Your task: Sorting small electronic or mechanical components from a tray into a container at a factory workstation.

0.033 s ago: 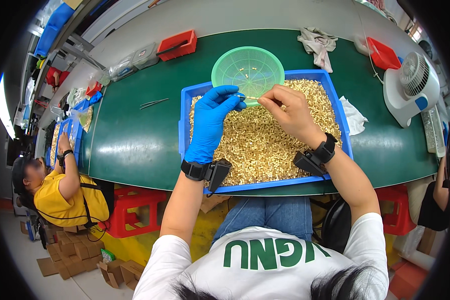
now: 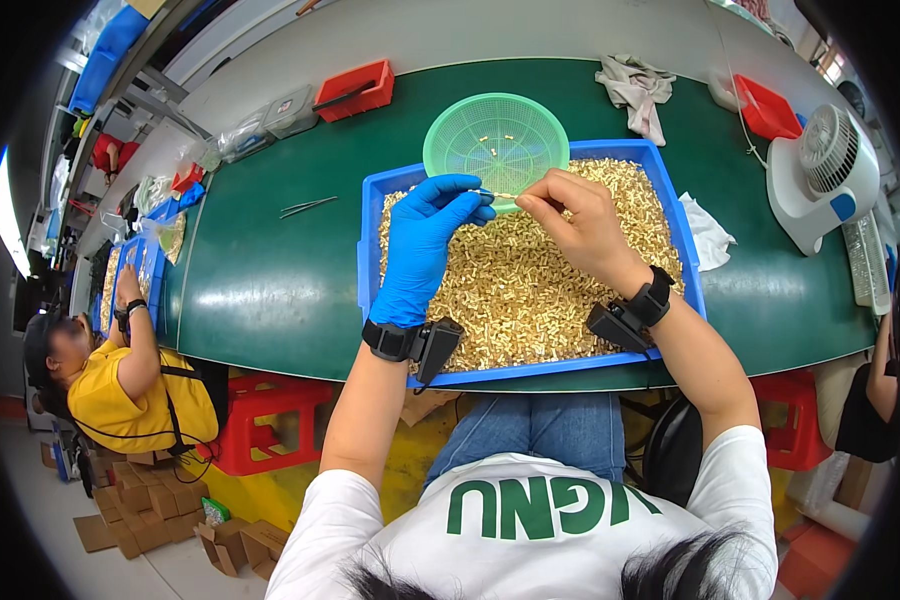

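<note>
My left hand (image 2: pixel 425 235), in a blue glove, is closed in a pinch above the blue tray (image 2: pixel 695 290). A thin, pin-like metal piece shows at its fingertips. From the right, my bare right hand (image 2: pixel 580 222) meets it, thumb and forefinger pinched on a small brass piece (image 2: pixel 505 196). The fingertips hide most of both pieces, so I cannot tell whether they are joined. Beneath my hands, the tray holds a thick layer of small brass parts (image 2: pixel 530 290). A light green mesh basket (image 2: pixel 496 118) rests at the tray's far edge, with a few brass parts in it.
Tweezers (image 2: pixel 308 207) lie on the green table (image 2: pixel 260 270) to the left. Farther back are a red bin (image 2: pixel 355 90), a clear container (image 2: pixel 290 112) and a cloth (image 2: pixel 638 90). A white fan (image 2: pixel 825 165) stands right. A person in yellow (image 2: pixel 145 390) works at the left.
</note>
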Demonstrator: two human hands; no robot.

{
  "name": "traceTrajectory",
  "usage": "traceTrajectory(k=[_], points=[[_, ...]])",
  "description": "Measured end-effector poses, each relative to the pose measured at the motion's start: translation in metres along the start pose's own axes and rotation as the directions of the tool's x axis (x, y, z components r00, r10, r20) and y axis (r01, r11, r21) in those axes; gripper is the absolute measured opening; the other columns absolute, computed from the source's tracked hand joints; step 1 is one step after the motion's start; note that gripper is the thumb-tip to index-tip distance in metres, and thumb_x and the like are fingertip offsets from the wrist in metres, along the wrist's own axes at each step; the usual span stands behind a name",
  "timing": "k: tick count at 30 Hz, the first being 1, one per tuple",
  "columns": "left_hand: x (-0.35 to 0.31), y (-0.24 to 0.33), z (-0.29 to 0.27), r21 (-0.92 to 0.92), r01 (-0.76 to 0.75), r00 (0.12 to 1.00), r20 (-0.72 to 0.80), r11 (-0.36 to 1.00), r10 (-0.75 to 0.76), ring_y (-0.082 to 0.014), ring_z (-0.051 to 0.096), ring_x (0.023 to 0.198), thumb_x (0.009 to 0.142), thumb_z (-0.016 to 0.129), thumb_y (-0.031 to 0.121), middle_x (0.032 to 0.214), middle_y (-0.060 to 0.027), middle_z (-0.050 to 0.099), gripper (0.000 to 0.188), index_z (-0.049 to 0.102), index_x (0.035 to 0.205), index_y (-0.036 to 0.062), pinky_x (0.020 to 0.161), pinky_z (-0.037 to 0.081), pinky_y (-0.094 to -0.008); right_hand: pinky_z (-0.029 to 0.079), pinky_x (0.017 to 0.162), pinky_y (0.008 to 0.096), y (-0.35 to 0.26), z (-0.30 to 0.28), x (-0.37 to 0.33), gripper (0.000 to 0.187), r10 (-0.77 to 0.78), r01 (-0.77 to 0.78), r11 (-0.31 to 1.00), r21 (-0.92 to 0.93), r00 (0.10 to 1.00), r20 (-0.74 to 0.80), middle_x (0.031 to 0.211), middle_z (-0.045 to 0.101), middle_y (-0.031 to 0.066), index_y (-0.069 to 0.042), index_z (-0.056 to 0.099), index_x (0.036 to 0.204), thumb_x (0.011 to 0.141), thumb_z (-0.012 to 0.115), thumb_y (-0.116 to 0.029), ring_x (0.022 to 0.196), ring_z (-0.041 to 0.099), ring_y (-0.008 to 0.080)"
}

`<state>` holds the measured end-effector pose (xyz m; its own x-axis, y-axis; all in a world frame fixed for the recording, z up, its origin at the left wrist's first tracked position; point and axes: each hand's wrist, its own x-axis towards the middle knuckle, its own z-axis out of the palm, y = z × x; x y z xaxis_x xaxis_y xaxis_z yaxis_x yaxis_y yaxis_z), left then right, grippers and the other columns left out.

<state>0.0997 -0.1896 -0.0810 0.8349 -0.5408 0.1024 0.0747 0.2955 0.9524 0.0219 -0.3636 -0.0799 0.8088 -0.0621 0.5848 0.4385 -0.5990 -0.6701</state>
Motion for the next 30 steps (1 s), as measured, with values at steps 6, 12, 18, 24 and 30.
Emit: traceTrajectory(k=[6, 12, 18, 24, 30], points=[[0.000, -0.001, -0.002, -0.029, 0.073, 0.997, 0.020, 0.997, -0.073, -0.0159, 0.063, 0.074, 0.083, 0.058, 0.005, 0.085, -0.0113, 0.064, 0.016, 0.060, 0.097, -0.0021, 0.068, 0.050, -0.0247, 0.038, 0.051, 0.0264, 0.001, -0.001, -0.001, 0.010, -0.008, 0.008, 1.000, 0.010, 1.000, -0.017, 0.066, 0.054, 0.0071, 0.001, 0.059, 0.077, 0.081, 0.060, -0.008, 0.055, 0.050, 0.0152], [-0.005, 0.001, 0.002, 0.157, -0.037, 0.999, 0.040, 0.987, 0.031, -0.0159, 0.062, 0.073, 0.083, 0.058, 0.005, 0.082, -0.0112, 0.064, 0.015, 0.060, 0.096, -0.0020, 0.067, 0.049, -0.0249, 0.037, 0.049, 0.0266, 0.000, -0.007, 0.000, 0.013, -0.010, 0.010, 1.000, -0.019, 0.999, 0.034, 0.064, 0.053, 0.0070, 0.001, 0.057, 0.076, 0.082, 0.059, -0.010, 0.054, 0.048, 0.0156], [-0.004, 0.001, 0.005, 0.176, -0.050, 0.999, 0.026, 0.983, 0.046, -0.0167, 0.062, 0.072, 0.083, 0.057, 0.005, 0.084, -0.0117, 0.064, 0.016, 0.060, 0.098, -0.0018, 0.067, 0.049, -0.0254, 0.036, 0.048, 0.0263, 0.000, -0.006, -0.001, 0.015, -0.001, 0.003, 0.999, -0.036, 0.998, 0.055, 0.062, 0.052, 0.0059, 0.001, 0.058, 0.077, 0.083, 0.059, -0.013, 0.053, 0.048, 0.0141], [-0.002, 0.000, 0.006, -0.142, 0.028, 0.997, 0.072, 0.989, -0.018, -0.0174, 0.063, 0.073, 0.085, 0.055, 0.007, 0.084, -0.0118, 0.064, 0.017, 0.059, 0.100, -0.0022, 0.067, 0.051, -0.0260, 0.038, 0.049, 0.0242, -0.001, 0.001, -0.002, 0.014, 0.181, -0.186, 0.969, 0.160, 0.982, 0.048, 0.063, 0.053, 0.0038, 0.000, 0.059, 0.079, 0.084, 0.057, -0.012, 0.054, 0.049, 0.0104], [0.001, -0.010, -0.005, -0.258, 0.043, 0.995, 0.100, 0.965, -0.018, -0.0191, 0.063, 0.074, 0.086, 0.055, 0.009, 0.087, -0.0129, 0.064, 0.019, 0.058, 0.101, -0.0021, 0.067, 0.052, -0.0273, 0.039, 0.050, 0.0215, 0.003, 0.003, -0.005, 0.013, 0.230, -0.243, 0.942, 0.232, 0.970, 0.081, 0.064, 0.054, 0.0025, 0.001, 0.060, 0.079, 0.084, 0.057, -0.011, 0.055, 0.051, 0.0078]])
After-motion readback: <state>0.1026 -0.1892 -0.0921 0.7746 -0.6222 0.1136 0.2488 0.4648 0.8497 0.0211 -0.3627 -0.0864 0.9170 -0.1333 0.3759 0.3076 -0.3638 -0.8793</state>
